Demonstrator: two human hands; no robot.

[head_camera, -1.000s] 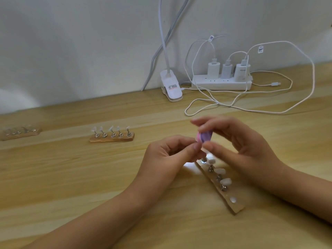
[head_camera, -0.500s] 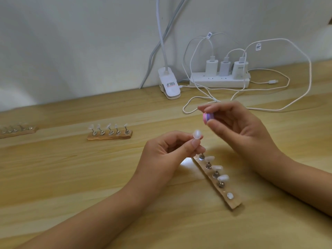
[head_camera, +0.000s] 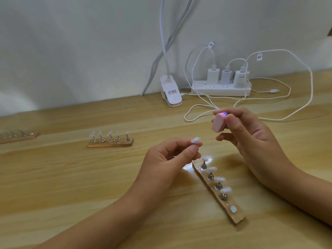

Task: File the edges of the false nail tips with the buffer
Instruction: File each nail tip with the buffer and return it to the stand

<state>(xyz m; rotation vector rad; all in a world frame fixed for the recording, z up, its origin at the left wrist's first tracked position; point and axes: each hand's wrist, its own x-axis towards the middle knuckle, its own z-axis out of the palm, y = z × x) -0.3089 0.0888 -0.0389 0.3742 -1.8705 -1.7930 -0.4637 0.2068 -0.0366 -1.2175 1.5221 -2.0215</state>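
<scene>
Holders of wood line the worktop (head_camera: pixel 53 177) from the left: a blurred one at the far edge (head_camera: pixel 18 137), then a second strip (head_camera: pixel 110 143) carrying five mounted nail tips, both well apart from the hands. Next comes the left hand (head_camera: pixel 165 159), thumb and forefinger pinching a single loose nail tip (head_camera: pixel 195 140) with its pale curve poking above the fingertips. Just below and to the right lies the third holder (head_camera: pixel 218 191), angled away from the person, with four tips on metal posts and what looks like one bare mount at its near end. Further right, the right hand (head_camera: pixel 251 133) pinches the small pink buffer (head_camera: pixel 218 124) between thumb and fingers, raised above and apart from the held tip. To file well, the buffer's flat face should probably meet the tip's free edge at a shallow angle, with short light strokes in one direction while the left fingers turn the tip round. The pinch covers much of the tip, so the grip may need shifting lower to expose the sides. Pressing hard risks flicking the tip out of the fingers.
</scene>
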